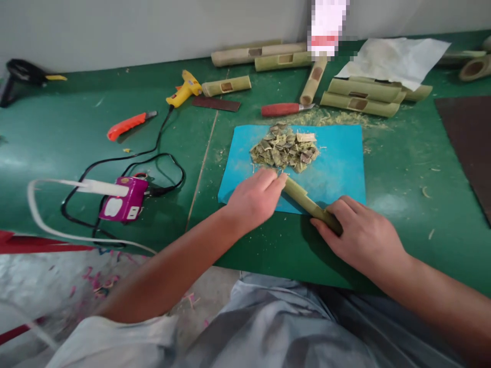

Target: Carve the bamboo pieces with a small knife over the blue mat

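Note:
My left hand (253,198) is closed around the far end of a green bamboo tube (303,198) that lies slanted across the front edge of a blue cutting mat (341,163). My right hand (358,235) grips the near end of the same tube, pressing it against the green table. Just beyond my left hand, a pile of small bamboo chips (286,148) lies on the mat.
Several cut bamboo tubes (360,97) lie at the back with a red-handled knife (284,109), a yellow glue gun (184,89), an orange utility knife (128,124) and white paper (395,59). A purple power strip (125,199) with black cable sits left. A dark sheet (470,143) lies right.

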Tool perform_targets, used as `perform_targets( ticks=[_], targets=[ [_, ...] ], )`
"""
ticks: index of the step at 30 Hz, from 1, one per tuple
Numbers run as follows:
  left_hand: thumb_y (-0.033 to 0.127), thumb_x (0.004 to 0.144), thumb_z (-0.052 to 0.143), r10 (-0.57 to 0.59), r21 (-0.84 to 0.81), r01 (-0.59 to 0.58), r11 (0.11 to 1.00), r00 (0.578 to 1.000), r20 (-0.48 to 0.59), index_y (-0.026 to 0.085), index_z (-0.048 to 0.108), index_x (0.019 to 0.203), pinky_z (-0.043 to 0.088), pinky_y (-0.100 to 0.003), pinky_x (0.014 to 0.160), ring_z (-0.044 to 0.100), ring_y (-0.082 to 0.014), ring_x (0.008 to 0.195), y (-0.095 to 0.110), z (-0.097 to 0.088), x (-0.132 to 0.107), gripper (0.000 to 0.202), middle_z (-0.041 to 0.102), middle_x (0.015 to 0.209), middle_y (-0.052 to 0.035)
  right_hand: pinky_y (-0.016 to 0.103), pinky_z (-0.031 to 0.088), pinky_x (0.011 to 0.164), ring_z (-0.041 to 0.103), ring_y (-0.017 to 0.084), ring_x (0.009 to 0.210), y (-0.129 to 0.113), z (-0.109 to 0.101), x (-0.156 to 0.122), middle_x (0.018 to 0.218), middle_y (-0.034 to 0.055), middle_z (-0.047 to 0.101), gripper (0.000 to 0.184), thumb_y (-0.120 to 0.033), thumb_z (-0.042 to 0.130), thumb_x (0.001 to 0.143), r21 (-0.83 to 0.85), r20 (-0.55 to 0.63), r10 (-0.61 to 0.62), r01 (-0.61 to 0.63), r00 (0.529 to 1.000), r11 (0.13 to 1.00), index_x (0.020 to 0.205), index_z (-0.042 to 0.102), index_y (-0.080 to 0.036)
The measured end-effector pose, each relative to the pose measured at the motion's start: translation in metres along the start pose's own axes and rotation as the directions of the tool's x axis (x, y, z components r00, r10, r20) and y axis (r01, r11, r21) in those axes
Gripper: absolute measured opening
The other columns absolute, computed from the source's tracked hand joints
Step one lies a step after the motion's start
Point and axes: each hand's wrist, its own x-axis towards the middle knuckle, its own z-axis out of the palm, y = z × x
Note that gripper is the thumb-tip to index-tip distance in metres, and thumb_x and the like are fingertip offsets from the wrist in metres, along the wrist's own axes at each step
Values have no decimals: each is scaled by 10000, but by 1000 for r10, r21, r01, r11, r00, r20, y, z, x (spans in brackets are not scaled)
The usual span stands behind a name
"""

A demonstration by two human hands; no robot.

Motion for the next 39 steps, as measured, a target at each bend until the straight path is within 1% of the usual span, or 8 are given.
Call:
perform_targets(
  ticks=[12, 16, 20, 23, 27, 31, 35, 39],
  targets=[
    [176, 1059, 372, 99, -18, -99, 995, 995, -9, 83, 615, 1161, 474, -281, 629, 600, -169, 740, 4, -1, 4, 278, 637, 793, -55, 290, 277, 528, 490, 145, 572, 0, -1, 1, 668, 11, 537, 307, -385, 508, 968, -9, -16, -17, 17, 1000, 1000, 716, 519, -210],
    [190, 1057, 389, 9, 23, -9, 1000, 1000, 0, 116, 640, 1096, 498, -277, 662, 598, -162, 737, 0, -1, 3, 264, 618, 764, -44, 289, 279, 528, 495, 145, 576, -1, -1, 1, 674, 14, 548, 300, -379, 513, 968, 1, -3, -12, 12, 1000, 1000, 721, 525, -210],
    [192, 1066, 375, 79, -36, -78, 996, 997, 20, 123, 625, 1155, 481, -268, 661, 600, -155, 759, 4, -2, 2, 275, 633, 805, -44, 297, 270, 528, 486, 147, 570, -1, -2, 1, 665, 17, 543, 301, -373, 519, 966, 8, -20, -19, 19, 1000, 1000, 713, 519, -210],
    [205, 1070, 368, 11, -34, -11, 999, 1000, 14, 112, 640, 1100, 455, -266, 625, 571, -152, 716, 7, -2, 1, 290, 593, 760, -38, 297, 281, 529, 498, 146, 573, -1, -2, 2, 668, 15, 543, 302, -367, 511, 974, 10, -15, -17, 17, 1000, 1000, 719, 522, -207],
    [187, 1064, 361, 114, -32, -113, 993, 992, 47, 105, 624, 1180, 458, -276, 639, 571, -164, 739, 6, -1, 1, 299, 609, 769, -36, 301, 292, 524, 507, 144, 573, -1, -1, 2, 676, 13, 548, 319, -389, 489, 990, -7, -23, -28, 28, 999, 1000, 736, 527, -199],
    [216, 1067, 358, 10, -1, -10, 1000, 999, 42, 99, 639, 1136, 475, -279, 658, 577, -169, 740, -1, 0, 0, 312, 623, 790, -56, 301, 297, 523, 508, 142, 572, -1, 0, 1, 689, 13, 553, 333, -412, 486, 995, -13, -14, -16, 16, 1000, 1000, 741, 526, -199],
    [192, 1059, 347, 96, -93, -90, 992, 993, 65, 115, 629, 1172, 478, -289, 656, 597, -181, 775, 1, 1, -1, 313, 629, 805, -56, 303, 299, 524, 503, 141, 565, 0, 0, 0, 672, 11, 535, 341, -404, 475, 1001, -1, -35, -44, 44, 998, 999, 731, 522, -200],
    [217, 1063, 346, -16, -80, 20, 997, 998, 54, 111, 655, 1133, 493, -294, 667, 594, -181, 760, 1, 1, 0, 335, 623, 799, -67, 300, 305, 529, 502, 140, 569, 0, 1, 0, 682, 12, 544, 338, -416, 495, 991, -5, -29, -22, 22, 999, 1000, 734, 525, -199]
  ],
)
